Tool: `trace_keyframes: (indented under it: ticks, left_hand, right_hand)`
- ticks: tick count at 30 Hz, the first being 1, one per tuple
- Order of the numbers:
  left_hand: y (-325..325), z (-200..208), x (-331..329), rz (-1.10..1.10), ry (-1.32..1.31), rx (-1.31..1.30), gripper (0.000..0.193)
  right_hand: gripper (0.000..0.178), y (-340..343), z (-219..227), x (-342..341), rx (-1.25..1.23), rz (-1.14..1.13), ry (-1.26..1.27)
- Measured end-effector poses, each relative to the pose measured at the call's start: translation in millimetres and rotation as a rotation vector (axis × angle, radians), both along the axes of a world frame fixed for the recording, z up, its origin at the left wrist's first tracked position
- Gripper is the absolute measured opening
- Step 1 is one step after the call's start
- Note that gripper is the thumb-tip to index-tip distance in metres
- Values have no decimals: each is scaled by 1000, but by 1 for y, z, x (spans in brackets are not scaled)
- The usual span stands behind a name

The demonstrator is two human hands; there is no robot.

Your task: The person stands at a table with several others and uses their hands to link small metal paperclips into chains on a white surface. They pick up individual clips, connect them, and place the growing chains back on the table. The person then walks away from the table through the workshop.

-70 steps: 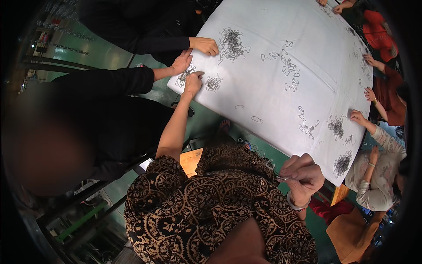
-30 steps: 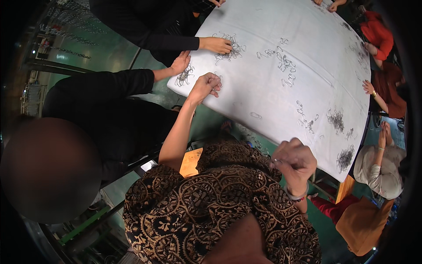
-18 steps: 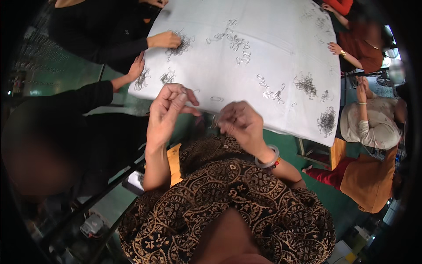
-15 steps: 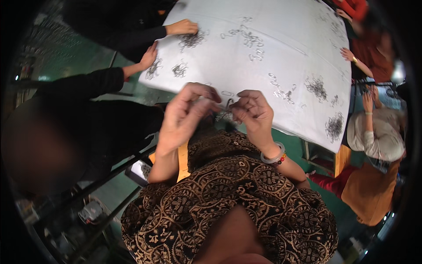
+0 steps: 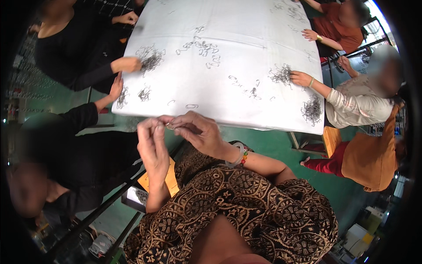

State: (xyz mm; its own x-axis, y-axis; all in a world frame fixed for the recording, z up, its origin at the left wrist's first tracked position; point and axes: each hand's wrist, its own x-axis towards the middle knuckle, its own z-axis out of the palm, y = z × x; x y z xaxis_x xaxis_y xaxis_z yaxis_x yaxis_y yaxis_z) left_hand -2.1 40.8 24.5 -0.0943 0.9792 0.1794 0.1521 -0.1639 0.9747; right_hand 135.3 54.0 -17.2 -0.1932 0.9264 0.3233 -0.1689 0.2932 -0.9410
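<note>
Just off the near edge of the white-covered table, my left hand [image 5: 152, 143] and my right hand [image 5: 200, 134] meet at their fingertips. Between them they pinch a small metal wire loop [image 5: 169, 126], mostly hidden by the fingers. Its exact kind is too small to make out. On the cloth just beyond my hands lie an oblong wire loop [image 5: 191, 106] and a thinner open one [image 5: 171, 102]. A bangle and a beaded bracelet [image 5: 243, 157] circle my right wrist.
More wire loops lie scattered mid-table [image 5: 206, 47]. Dark piles of them sit at left [image 5: 151, 60] and right [image 5: 312, 110] on the white tabletop [image 5: 176, 83]. Co-workers' hands reach in from the left [image 5: 127, 65] and right [image 5: 301, 78]. A wooden stool [image 5: 171, 180] stands beside me.
My hands have shifted left in the picture and come together, the right now reaching across to the left. The view has turned, so the table sits further left. A right-hand co-worker now touches a pile.
</note>
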Motion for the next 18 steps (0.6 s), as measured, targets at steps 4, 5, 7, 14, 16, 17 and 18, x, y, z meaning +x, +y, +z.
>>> trace_keyframes:
  ticks: [4, 5, 7, 14, 16, 17, 18]
  left_hand:
    - [-14, 11, 1, -13, -29, 27, 4]
    - [-16, 14, 3, -30, -78, 45, 3]
    - [-24, 22, 1, -35, -74, 74, 4]
    - [-41, 22, 4, -25, -114, 28, 12]
    - [-43, 18, 5, -9, -125, 19, 12]
    - [-46, 16, 5, -11, -136, 28, 12]
    - [-47, 14, 5, 4, -164, 9, 13]
  right_hand:
    - [38, -3, -14, 45, -137, -17, -38]
    - [33, 3, -23, 63, -107, -97, -125]
    - [30, 20, -52, 108, -178, -197, -370]
    - [18, 60, -195, 210, 23, -400, -1229]
    - [21, 63, -217, 219, -2, -364, -1287]
    - [22, 65, -222, 222, -47, -309, -1313]
    - [24, 67, -224, 224, -57, -258, -1342]
